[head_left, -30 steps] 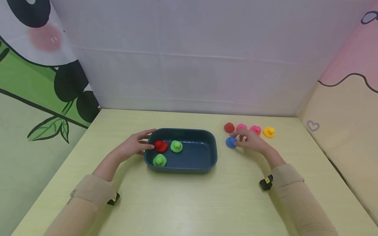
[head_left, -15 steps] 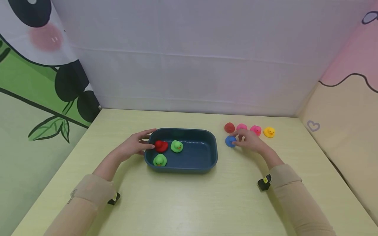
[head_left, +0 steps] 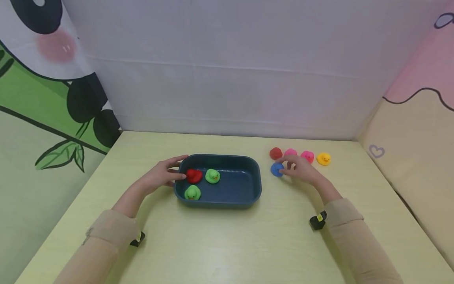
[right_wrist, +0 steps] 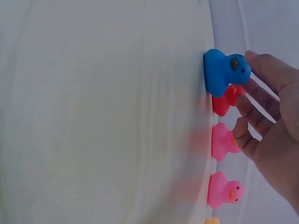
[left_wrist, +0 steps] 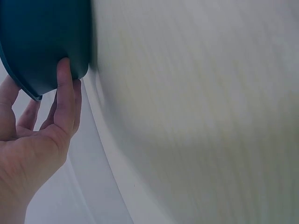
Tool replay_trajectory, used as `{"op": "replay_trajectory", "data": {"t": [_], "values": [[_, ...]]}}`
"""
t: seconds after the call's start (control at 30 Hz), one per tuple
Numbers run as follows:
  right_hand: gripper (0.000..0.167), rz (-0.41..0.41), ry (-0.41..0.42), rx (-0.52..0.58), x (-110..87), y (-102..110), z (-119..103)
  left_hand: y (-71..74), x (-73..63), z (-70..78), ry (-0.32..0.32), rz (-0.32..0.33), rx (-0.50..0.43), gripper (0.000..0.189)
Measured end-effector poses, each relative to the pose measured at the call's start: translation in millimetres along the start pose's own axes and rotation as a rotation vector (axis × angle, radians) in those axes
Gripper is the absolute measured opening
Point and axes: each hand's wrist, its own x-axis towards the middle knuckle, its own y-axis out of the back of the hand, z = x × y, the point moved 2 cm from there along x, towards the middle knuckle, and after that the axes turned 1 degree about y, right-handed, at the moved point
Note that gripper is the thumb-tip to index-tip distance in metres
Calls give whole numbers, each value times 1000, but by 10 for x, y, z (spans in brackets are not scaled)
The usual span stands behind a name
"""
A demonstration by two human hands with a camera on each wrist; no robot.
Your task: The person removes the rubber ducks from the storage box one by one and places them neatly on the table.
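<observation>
My left hand (head_left: 161,173) grips the left end of a dark blue rectangular tray (head_left: 244,205). In the left wrist view its fingers (left_wrist: 64,93) press on the outer wall, and the thumb reaches over the rim. Inside the tray, toward the left, sit a red rubber duck (head_left: 193,176) and two green ones, one green duck (head_left: 213,176) at the middle and another green duck (head_left: 192,193) at the front. Right of the tray, my right hand (head_left: 299,169) pinches a blue rubber duck (right_wrist: 224,72) by its head. That duck stands upright on the table.
Behind the right hand is a row of ducks along the table's back: a red duck (head_left: 276,153), a partly hidden pink duck (head_left: 291,152), another pink duck (head_left: 307,156) and a yellow duck (head_left: 323,159). Cloth-covered walls border the table (head_left: 227,248).
The right hand and the blue duck have shifted very slightly left. My left hand and the tray stay where they were.
</observation>
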Motion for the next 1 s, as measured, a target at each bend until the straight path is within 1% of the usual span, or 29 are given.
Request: {"op": "replay_trajectory", "data": {"t": [0.27, 0.57, 0.83, 1.0], "values": [[37, 30, 43, -31, -10, 70, -147, 5, 1, 14, 6, -4, -16, 72], [35, 69, 128, -52, 4, 106, -384, 6, 11, -10, 12, -4, -16, 71], [33, 124, 192, -52, 40, 62, -640, 6, 9, -6, 7, -2, -16, 71], [33, 130, 203, -13, 68, -5, -770, -2, 14, -18, 10, 1, -18, 71]]}}
